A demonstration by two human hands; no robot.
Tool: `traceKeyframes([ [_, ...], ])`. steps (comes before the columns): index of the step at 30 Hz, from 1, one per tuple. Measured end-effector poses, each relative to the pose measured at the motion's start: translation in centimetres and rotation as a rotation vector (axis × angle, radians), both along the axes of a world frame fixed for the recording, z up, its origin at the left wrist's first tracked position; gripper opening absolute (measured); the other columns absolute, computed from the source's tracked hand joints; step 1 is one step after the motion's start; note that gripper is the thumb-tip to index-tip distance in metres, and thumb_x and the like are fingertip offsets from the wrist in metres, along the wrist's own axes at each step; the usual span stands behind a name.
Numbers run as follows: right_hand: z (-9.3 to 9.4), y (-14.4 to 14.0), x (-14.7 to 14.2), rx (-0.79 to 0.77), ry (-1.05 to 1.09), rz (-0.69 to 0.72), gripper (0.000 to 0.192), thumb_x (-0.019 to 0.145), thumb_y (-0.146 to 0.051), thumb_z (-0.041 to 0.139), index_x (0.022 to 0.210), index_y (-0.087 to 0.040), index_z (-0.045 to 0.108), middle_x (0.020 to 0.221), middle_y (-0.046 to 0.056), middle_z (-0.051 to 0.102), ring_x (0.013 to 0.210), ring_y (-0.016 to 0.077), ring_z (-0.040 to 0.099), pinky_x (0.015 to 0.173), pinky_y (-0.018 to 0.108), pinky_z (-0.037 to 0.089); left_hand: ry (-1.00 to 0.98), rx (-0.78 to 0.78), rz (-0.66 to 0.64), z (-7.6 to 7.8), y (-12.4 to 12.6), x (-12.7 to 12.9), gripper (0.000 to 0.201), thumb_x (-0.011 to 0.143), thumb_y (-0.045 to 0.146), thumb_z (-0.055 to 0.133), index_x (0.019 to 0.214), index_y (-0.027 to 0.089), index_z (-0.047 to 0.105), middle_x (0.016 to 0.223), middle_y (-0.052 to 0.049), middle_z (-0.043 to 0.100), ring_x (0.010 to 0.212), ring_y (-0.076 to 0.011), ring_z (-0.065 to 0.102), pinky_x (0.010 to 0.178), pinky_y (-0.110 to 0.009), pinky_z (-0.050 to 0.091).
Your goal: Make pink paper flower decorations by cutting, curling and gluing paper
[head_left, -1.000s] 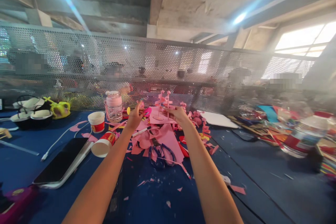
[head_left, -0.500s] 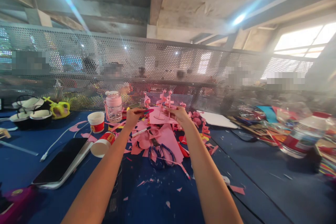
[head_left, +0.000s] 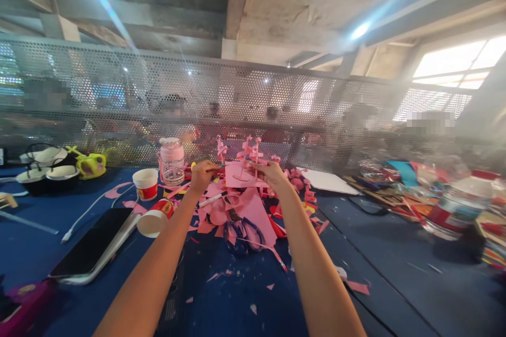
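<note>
Left arm: yours runs bare from the near left edge up to the wrist, with no sleeve on the part that shows.
Right arm: yours is bare as well, from the near edge to the wrist; no cuff shows.
Left hand [head_left: 203,174]: bare, with no glove; too small and blurred to tell about rings.
Right hand [head_left: 271,172]: bare and ungloved; the fingers are too blurred for detail.
Wrists: I see no watch, band or strap on either of yours.
</note>
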State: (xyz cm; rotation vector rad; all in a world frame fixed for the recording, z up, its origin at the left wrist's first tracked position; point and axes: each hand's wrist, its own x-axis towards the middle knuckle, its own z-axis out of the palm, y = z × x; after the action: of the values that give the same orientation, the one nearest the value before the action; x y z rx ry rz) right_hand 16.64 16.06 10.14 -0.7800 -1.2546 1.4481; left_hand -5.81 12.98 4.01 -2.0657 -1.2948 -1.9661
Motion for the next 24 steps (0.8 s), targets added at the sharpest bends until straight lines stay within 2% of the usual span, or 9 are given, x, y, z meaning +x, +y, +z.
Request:
traceKeyframes([
  [4,0.10,-0.17,-0.04,-0.006,-0.005,-0.005,0.009,0.066,-0.008,0.073,0.071,-0.010,0.066,0.062,0.006,0.071,0.063,0.0189,0.070,0.070,0.030,0.060,0.151,0.093,0.107,0.07,-0.98,0.46,0.021,0.081,0.012,0.053,0.083,0.021,0.072,0.094,-0.005,0.067,0.088,-0.0167,0.062,0.078,-0.029,0.049],
  [11,0.21,-0.46,-0.13,-0.004,-0.004,-0.004,0.008,0.067,-0.005,0.070,0.065,-0.011,0.065,0.066,0.006,0.072,0.067,0.0191,0.070,0.073,0.030,0.059,0.336,0.153,0.230,-0.55,-1.02,0.87,0.021,0.085,0.018,0.051,0.086,0.021,0.071,0.095,-0.005,0.069,0.087,-0.0169,0.064,0.076,-0.027,0.050],
  [24,0.18,-0.65,-0.16,-0.022,-0.021,0.011,0.010,0.064,-0.009,0.074,0.071,-0.010,0.067,0.067,0.007,0.072,0.067,0.0200,0.070,0.072,0.031,0.060,0.431,0.231,0.272,-0.88,-0.54,0.74,0.021,0.085,0.015,0.051,0.089,0.019,0.071,0.100,-0.006,0.071,0.094,-0.0199,0.064,0.083,-0.034,0.051],
])
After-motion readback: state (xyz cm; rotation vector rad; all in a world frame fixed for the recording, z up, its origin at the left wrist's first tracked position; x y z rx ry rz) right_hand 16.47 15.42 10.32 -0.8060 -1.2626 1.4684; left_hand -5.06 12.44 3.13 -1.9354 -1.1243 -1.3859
